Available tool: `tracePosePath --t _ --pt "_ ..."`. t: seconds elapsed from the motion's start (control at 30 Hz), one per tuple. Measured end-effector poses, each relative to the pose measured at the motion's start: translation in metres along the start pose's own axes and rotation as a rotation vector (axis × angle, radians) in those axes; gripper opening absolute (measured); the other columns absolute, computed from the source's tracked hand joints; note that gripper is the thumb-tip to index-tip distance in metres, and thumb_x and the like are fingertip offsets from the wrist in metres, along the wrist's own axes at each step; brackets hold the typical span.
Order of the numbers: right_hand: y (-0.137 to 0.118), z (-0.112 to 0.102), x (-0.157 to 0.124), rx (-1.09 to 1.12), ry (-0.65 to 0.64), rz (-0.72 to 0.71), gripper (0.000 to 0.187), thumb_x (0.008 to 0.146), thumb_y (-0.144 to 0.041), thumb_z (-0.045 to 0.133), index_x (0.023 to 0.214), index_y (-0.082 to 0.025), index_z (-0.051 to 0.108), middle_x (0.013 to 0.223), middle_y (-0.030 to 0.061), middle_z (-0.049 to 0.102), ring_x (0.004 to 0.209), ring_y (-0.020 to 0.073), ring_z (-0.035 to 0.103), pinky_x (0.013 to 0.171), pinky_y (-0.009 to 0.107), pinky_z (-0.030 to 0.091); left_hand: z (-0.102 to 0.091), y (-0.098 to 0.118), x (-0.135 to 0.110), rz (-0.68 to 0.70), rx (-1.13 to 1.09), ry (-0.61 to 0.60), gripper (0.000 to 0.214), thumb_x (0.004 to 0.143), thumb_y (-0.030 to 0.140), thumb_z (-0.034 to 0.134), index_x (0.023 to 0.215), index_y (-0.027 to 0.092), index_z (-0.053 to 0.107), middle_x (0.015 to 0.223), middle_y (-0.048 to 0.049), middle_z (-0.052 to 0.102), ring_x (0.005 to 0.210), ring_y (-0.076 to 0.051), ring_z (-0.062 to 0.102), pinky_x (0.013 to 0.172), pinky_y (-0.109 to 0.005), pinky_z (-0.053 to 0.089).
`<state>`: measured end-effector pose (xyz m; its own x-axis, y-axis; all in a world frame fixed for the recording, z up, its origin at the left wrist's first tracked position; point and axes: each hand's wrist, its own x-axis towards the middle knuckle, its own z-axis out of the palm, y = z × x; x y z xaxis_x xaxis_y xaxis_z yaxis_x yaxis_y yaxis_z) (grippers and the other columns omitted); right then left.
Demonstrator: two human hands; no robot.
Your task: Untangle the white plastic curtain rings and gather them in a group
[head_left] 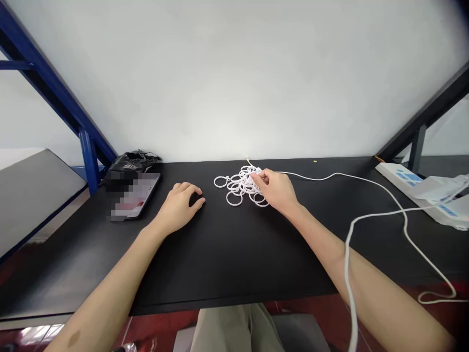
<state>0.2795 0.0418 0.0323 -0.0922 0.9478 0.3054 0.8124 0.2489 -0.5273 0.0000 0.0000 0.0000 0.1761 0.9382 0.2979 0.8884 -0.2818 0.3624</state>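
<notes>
A small heap of thin white looped cord [240, 185] lies on the black table, with one ring-like loop spread out at its left side. My right hand [276, 189] is at the heap's right edge, thumb and forefinger pinched on the white cord; the exact strand between the fingertips is hidden. My left hand [181, 205] rests on the table left of the heap, apart from it. Its thumb and fingers are loosely curved with a gap between them, and they hold nothing.
A phone or tablet [148, 193], partly pixelated, lies at left before a black plastic bag [134, 161]. A white box [406, 183] with blue labels stands at right. A white cable [388, 193] crosses the right side, passing over my right forearm. Blue frame bars [54, 78] flank the table.
</notes>
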Motion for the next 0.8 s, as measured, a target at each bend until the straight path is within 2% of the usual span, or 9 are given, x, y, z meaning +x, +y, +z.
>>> tracePosePath --t 0.17,0.27,0.37,0.5,0.67,0.8 --pt "0.003 -0.003 0.004 -0.041 0.062 0.085 0.046 0.09 -0.062 0.043 0.069 -0.023 0.054 0.067 -0.0002 0.063 0.061 0.0158 0.054 0.058 0.028 0.031 -0.002 -0.002 -0.001 -0.001 -0.01 -0.029 0.024 0.09 0.042 0.053 0.099 0.022 0.062 0.11 -0.0055 0.063 0.106 -0.026 0.051 0.095 -0.043 0.043" --pt "0.006 -0.002 0.005 -0.07 0.114 0.115 0.036 0.09 -0.055 0.047 0.076 -0.023 0.056 0.078 0.0008 0.066 0.068 0.0174 0.057 0.06 0.029 0.033 -0.003 -0.001 -0.001 -0.016 -0.002 -0.042 0.024 0.09 0.042 0.052 0.099 0.023 0.061 0.112 -0.0055 0.063 0.106 -0.027 0.052 0.095 -0.045 0.042" --pt "0.008 0.004 0.005 -0.069 0.141 0.046 0.025 0.09 -0.046 0.051 0.084 -0.023 0.058 0.092 0.0032 0.065 0.083 0.0199 0.059 0.066 0.031 0.039 -0.004 0.001 0.0 -0.037 0.019 -0.052 0.023 0.09 0.042 0.052 0.099 0.023 0.061 0.112 -0.0055 0.063 0.106 -0.028 0.052 0.095 -0.047 0.041" --pt "0.008 0.012 0.002 -0.027 0.083 -0.066 0.026 0.092 -0.044 0.048 0.086 -0.022 0.062 0.097 0.0056 0.062 0.095 0.0227 0.057 0.079 0.035 0.044 -0.005 0.003 -0.001 -0.044 0.028 -0.053 0.022 0.09 0.042 0.052 0.099 0.024 0.061 0.112 -0.005 0.063 0.108 -0.027 0.053 0.094 -0.046 0.041" --pt "0.007 0.013 0.003 -0.018 0.101 -0.084 0.03 0.093 -0.044 0.047 0.089 -0.022 0.067 0.098 0.007 0.061 0.099 0.0245 0.054 0.086 0.039 0.046 -0.005 0.003 -0.001 -0.043 0.025 -0.056 0.022 0.09 0.042 0.052 0.099 0.024 0.061 0.113 -0.0049 0.063 0.107 -0.027 0.052 0.094 -0.046 0.041" --pt "0.009 0.008 0.004 -0.038 0.164 -0.068 0.032 0.093 -0.043 0.048 0.101 -0.021 0.069 0.105 0.0096 0.062 0.104 0.0266 0.053 0.094 0.042 0.045 -0.004 0.002 0.0 -0.034 0.021 -0.052 0.023 0.089 0.043 0.052 0.099 0.024 0.061 0.113 -0.0053 0.063 0.106 -0.027 0.052 0.095 -0.047 0.042"
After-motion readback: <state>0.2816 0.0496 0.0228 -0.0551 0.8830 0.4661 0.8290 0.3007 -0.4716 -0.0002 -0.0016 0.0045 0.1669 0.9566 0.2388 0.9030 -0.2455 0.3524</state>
